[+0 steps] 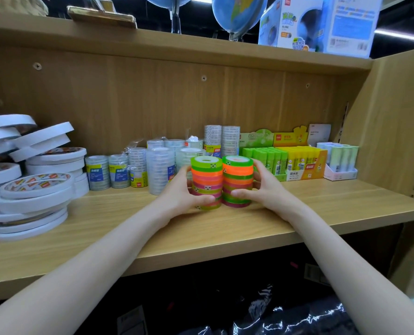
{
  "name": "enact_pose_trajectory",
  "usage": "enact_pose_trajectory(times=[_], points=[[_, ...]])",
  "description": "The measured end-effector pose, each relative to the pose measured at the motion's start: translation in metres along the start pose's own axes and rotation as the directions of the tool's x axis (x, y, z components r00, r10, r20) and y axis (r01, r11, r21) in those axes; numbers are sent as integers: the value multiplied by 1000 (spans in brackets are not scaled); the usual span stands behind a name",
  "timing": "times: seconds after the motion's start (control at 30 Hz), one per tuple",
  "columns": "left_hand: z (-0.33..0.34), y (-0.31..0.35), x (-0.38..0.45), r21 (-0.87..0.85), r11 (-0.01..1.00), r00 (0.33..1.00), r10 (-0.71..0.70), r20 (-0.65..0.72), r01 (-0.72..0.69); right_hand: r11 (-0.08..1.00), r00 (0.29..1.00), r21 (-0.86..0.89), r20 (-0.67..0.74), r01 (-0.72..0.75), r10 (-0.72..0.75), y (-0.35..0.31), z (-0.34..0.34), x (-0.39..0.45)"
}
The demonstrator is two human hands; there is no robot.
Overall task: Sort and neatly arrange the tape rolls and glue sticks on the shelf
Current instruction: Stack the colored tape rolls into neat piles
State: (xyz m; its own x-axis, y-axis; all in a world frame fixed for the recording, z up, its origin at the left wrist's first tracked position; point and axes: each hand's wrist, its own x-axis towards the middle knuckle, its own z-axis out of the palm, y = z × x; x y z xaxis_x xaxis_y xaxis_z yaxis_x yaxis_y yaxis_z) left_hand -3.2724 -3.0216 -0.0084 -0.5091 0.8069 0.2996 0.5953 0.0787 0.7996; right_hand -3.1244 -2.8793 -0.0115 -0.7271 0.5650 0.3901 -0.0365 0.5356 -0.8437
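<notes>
Two stacks of neon tape rolls stand side by side in the middle of the wooden shelf point(322, 201). My left hand point(180, 193) grips the left coloured stack point(206, 175), thumb across its lower front. My right hand point(261, 187) grips the right coloured stack point(237, 172) the same way. Both stacks stand upright and touch each other. Behind them are packs of clear tape rolls point(159, 170) and taller clear stacks point(221, 139). Green glue sticks point(268, 158) and yellow glue sticks point(302, 158) fill display boxes at the back right.
White double-sided tape rolls point(32, 189) lie in uneven leaning piles at the far left. A small tray of pale glue sticks point(340, 160) stands near the right side panel point(394, 129). Globes and a globe box point(322, 22) sit on the upper shelf.
</notes>
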Motion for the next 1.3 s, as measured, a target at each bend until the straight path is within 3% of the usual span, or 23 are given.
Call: enact_pose_trajectory(times=[0.27, 0.5, 0.7, 1.03, 1.3], points=[[4, 2, 1, 85, 996, 999, 39, -13, -38, 998, 999, -57, -34, 16, -18, 2, -1, 3], [1, 3, -1, 11, 1000, 998, 7, 59, -8, 997, 1000, -76, -24, -11, 9, 0, 0, 1], [0, -1, -3, 115, 993, 998, 14, 61, -21, 990, 999, -134, 18, -37, 40, 2, 1, 1], [4, 1, 1, 26, 1000, 1000, 3, -2, -3, 984, 999, -174, -6, -43, 43, 4, 2, 2], [0, 6, -1, -27, 999, 997, -29, 67, 31, 984, 998, -168, 13, -58, 61, 4, 1, 1]])
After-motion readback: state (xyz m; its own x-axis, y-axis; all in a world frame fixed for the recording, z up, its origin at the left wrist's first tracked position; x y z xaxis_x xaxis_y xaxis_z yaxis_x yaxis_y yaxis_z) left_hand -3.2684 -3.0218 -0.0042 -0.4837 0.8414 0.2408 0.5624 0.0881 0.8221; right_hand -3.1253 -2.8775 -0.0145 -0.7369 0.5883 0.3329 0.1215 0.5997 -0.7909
